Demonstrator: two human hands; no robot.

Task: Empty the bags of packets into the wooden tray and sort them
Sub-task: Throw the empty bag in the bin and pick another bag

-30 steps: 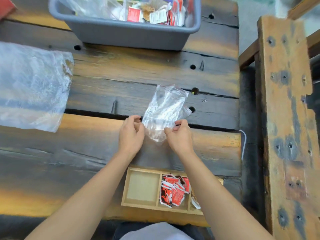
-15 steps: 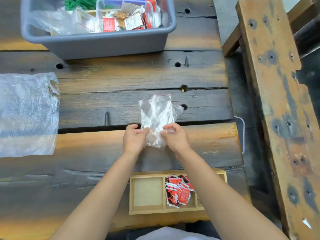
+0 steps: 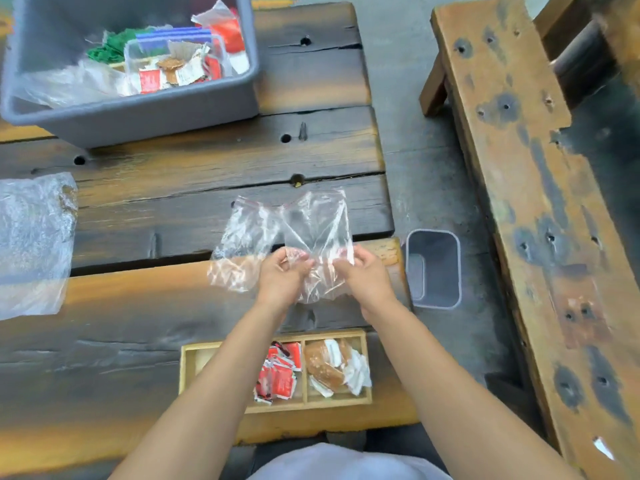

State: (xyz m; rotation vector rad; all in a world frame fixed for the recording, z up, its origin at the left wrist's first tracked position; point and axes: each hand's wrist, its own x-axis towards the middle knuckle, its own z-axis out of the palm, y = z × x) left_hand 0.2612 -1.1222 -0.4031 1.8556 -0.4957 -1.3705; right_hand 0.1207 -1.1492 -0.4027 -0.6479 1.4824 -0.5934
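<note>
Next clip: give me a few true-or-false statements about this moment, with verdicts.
1. The left hand and right hand both grip the clear bag. True.
2. The red packets lie in the right compartment of the wooden tray. False: they are in the middle one; brown and white packets fill the right.
3. The small bin stands on the table. False: it stands on the ground beside the table.
4. The grey tub holds packets. True.
5. The held bag is stuffed with packets. False: it looks empty.
</note>
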